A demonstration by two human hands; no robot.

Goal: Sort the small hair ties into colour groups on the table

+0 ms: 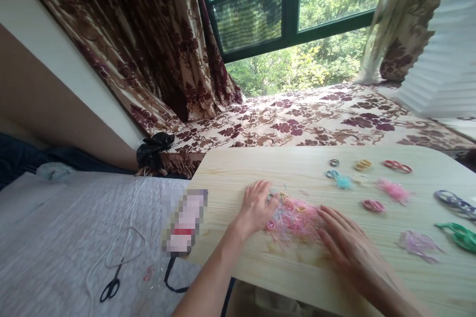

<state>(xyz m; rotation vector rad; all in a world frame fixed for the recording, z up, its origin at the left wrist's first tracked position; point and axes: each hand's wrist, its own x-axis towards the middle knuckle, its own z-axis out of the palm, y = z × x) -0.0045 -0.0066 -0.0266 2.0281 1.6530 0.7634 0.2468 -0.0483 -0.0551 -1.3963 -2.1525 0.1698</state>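
Note:
A loose pile of thin elastic bands point(295, 220), mostly pink with some blue and yellow, lies on the light wooden table point(223, 168). At the pile's left edge is my left hand point(256, 205), palm down with its fingers stretched, the fingertips touching the bands. My right hand point(345, 242) rests against the right edge, fingers long and flat. Neither hand grips anything. Sorted heaps lie to the right: pink bands point(394, 190), light blue bands point(342, 182) and pale purple bands point(418, 242). Slight blur hides single bands in the pile.
Thicker hair ties lie farther right: yellow ties point(363, 164), red ties point(397, 166), green ties point(463, 235) and dark purple ties point(453, 201). A pixelated pink object point(184, 223) sits on the table's left edge. Scissors point(110, 287) and a white cable point(128, 230) lie on the bed.

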